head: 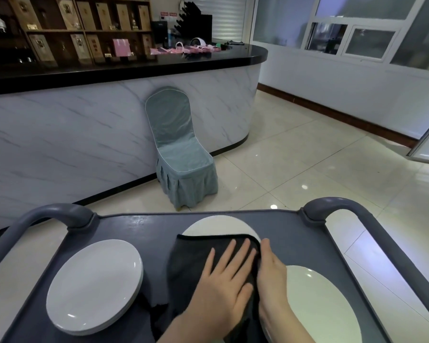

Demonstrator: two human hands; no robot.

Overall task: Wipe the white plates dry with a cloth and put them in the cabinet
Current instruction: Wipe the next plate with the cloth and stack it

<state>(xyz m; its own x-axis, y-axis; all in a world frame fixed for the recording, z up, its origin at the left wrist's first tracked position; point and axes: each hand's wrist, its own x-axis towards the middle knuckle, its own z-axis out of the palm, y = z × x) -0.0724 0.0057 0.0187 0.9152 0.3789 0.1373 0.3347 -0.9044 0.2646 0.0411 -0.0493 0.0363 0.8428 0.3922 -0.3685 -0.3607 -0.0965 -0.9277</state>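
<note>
A dark grey cloth [196, 256] lies on the grey cart top [134, 229] and covers the near part of a white plate [218, 225] at the far middle. My left hand [223, 276] rests flat on the cloth, palm down, fingers spread. My right hand [270, 268] stands on its side against the cloth's right edge and grips it; its thumb is hidden. A stack of white plates [94, 285] sits at the cart's left. One more white plate [325, 308] lies at the near right, partly under my right wrist.
The cart has raised grey handles at the far left [60, 211] and far right [337, 204]. Beyond it a chair in a blue-grey cover [178, 149] stands against a marble-fronted counter [84, 134] with a black top. Glossy tiled floor [307, 164] spreads to the right.
</note>
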